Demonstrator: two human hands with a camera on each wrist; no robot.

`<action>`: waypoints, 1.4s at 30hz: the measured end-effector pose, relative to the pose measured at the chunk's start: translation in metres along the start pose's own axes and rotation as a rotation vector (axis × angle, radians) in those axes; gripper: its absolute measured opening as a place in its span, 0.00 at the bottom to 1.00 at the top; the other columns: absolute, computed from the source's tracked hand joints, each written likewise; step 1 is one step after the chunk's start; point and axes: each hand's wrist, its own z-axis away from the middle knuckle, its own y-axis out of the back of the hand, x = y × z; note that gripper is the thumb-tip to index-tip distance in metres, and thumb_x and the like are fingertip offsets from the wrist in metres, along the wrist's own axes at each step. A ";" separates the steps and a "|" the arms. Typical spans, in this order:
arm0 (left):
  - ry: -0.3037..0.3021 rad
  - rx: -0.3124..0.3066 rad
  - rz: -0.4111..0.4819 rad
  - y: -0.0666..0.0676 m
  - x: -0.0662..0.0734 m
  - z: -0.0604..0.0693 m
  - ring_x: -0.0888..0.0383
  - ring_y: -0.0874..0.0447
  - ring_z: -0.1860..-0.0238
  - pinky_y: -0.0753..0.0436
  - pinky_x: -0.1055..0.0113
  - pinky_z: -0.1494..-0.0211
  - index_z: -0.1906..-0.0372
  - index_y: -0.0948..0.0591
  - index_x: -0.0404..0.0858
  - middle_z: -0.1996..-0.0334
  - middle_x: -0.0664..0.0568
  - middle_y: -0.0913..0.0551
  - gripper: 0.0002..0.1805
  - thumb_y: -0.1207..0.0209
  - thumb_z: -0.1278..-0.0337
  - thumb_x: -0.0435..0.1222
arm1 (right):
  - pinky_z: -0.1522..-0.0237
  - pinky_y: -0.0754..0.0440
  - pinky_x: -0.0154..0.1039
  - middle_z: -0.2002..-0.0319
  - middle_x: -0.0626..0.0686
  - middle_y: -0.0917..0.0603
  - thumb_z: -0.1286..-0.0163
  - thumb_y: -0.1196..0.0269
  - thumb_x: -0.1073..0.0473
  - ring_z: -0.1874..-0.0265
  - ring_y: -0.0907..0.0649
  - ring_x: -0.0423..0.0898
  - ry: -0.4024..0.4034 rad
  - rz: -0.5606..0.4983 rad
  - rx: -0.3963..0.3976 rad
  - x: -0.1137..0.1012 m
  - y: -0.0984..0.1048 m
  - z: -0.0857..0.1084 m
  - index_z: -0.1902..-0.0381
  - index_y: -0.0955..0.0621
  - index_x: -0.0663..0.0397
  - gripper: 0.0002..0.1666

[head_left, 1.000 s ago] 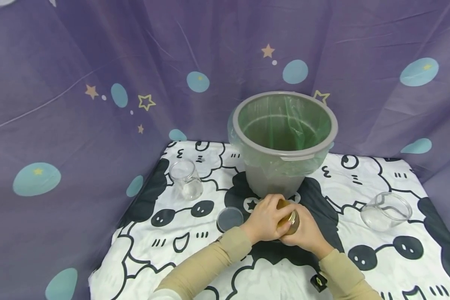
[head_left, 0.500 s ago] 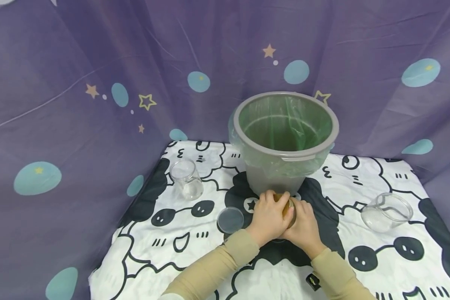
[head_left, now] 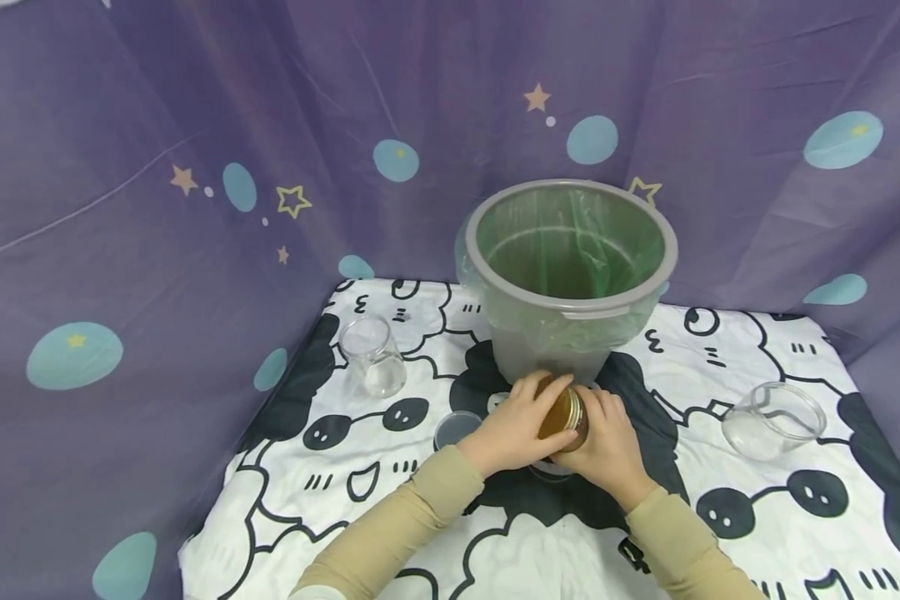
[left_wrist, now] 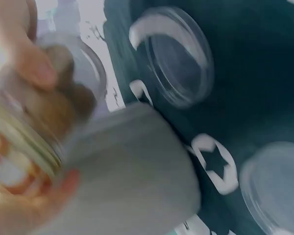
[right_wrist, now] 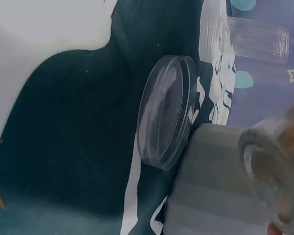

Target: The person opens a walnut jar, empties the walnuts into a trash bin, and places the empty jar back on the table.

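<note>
Both hands hold a clear jar [head_left: 553, 407] with a gold-coloured band and brown contents, just in front of the bin. My left hand [head_left: 521, 427] curls its fingers round the jar's left side. My right hand [head_left: 609, 446] grips the right side. In the left wrist view the jar [left_wrist: 54, 107] is tilted and blurred, with brown roundish lumps inside. Its round, clear end [right_wrist: 272, 181] faces the right wrist camera. Under the hands lies a clear round lid [right_wrist: 166, 112], mostly hidden in the head view. Another clear lid [head_left: 456, 427] lies left of the left hand.
A grey bin [head_left: 547, 354] with a green liner stands right behind the hands. One clear jar [head_left: 373, 358] stands at the back left, another clear container [head_left: 772, 423] at the right. A small black object [head_left: 633, 554] lies by the right sleeve. Purple curtains border the patterned cloth.
Both hands have shifted slightly towards the bin with the jar. In the last half second my left hand has moved a little left, and more of the jar and its gold band shows.
</note>
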 end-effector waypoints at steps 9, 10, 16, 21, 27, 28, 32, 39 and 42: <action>-0.351 -0.070 0.014 0.017 -0.022 0.004 0.49 0.39 0.33 0.25 0.66 0.39 0.34 0.31 0.49 0.32 0.44 0.40 0.34 0.36 0.48 0.46 | 0.63 0.20 0.52 0.58 0.62 0.24 0.79 0.17 0.49 0.61 0.27 0.55 -0.002 -0.025 -0.017 0.001 0.001 0.005 0.46 0.29 0.65 0.59; -0.365 -0.087 0.011 0.019 -0.024 0.003 0.50 0.39 0.33 0.25 0.66 0.39 0.33 0.31 0.49 0.32 0.45 0.40 0.34 0.36 0.49 0.45 | 0.63 0.20 0.52 0.58 0.62 0.24 0.79 0.17 0.48 0.61 0.27 0.55 0.001 -0.030 -0.017 0.001 0.001 0.005 0.46 0.29 0.65 0.59; -0.398 -0.163 -0.015 0.026 -0.027 -0.001 0.52 0.39 0.36 0.27 0.69 0.39 0.34 0.30 0.50 0.33 0.48 0.38 0.36 0.34 0.52 0.44 | 0.62 0.20 0.50 0.58 0.59 0.23 0.79 0.17 0.45 0.60 0.26 0.54 -0.001 -0.057 -0.032 0.000 -0.001 0.009 0.46 0.28 0.63 0.59; -0.367 -0.203 0.013 0.025 -0.027 -0.001 0.52 0.38 0.38 0.26 0.70 0.40 0.35 0.30 0.50 0.36 0.48 0.38 0.38 0.30 0.56 0.44 | 0.64 0.19 0.49 0.59 0.57 0.24 0.79 0.17 0.44 0.60 0.27 0.52 -0.015 -0.050 -0.060 0.000 -0.002 0.011 0.45 0.28 0.60 0.59; -0.339 -0.205 0.036 0.022 -0.028 -0.001 0.54 0.37 0.41 0.24 0.71 0.45 0.35 0.30 0.51 0.37 0.49 0.38 0.39 0.29 0.58 0.44 | 0.64 0.18 0.49 0.60 0.55 0.24 0.79 0.17 0.45 0.61 0.27 0.50 -0.033 -0.037 -0.082 0.000 -0.001 0.012 0.44 0.28 0.56 0.59; -0.337 -0.200 0.034 0.021 -0.027 -0.001 0.54 0.36 0.42 0.23 0.71 0.46 0.35 0.29 0.51 0.38 0.49 0.37 0.39 0.29 0.58 0.45 | 0.64 0.18 0.48 0.60 0.55 0.24 0.79 0.17 0.44 0.61 0.27 0.50 -0.036 -0.036 -0.082 0.000 -0.001 0.012 0.44 0.28 0.56 0.59; -0.320 -0.185 0.048 0.020 -0.028 -0.001 0.55 0.35 0.45 0.22 0.70 0.49 0.36 0.28 0.51 0.41 0.49 0.36 0.38 0.29 0.59 0.45 | 0.64 0.18 0.48 0.59 0.55 0.24 0.79 0.17 0.44 0.61 0.27 0.50 -0.040 -0.041 -0.085 0.000 -0.002 0.013 0.44 0.28 0.55 0.59; -0.241 -0.140 0.044 0.012 -0.025 0.002 0.56 0.34 0.48 0.20 0.67 0.54 0.37 0.29 0.53 0.44 0.51 0.34 0.40 0.28 0.61 0.49 | 0.63 0.18 0.50 0.58 0.56 0.24 0.79 0.17 0.46 0.59 0.26 0.52 -0.036 -0.036 -0.076 0.001 -0.002 0.015 0.43 0.28 0.57 0.59; -0.185 -0.101 0.031 0.007 -0.020 0.003 0.57 0.33 0.50 0.21 0.67 0.56 0.37 0.29 0.54 0.45 0.51 0.32 0.41 0.28 0.62 0.52 | 0.63 0.18 0.50 0.58 0.57 0.24 0.81 0.17 0.49 0.59 0.26 0.53 -0.027 -0.023 -0.060 0.003 -0.001 0.015 0.44 0.27 0.58 0.60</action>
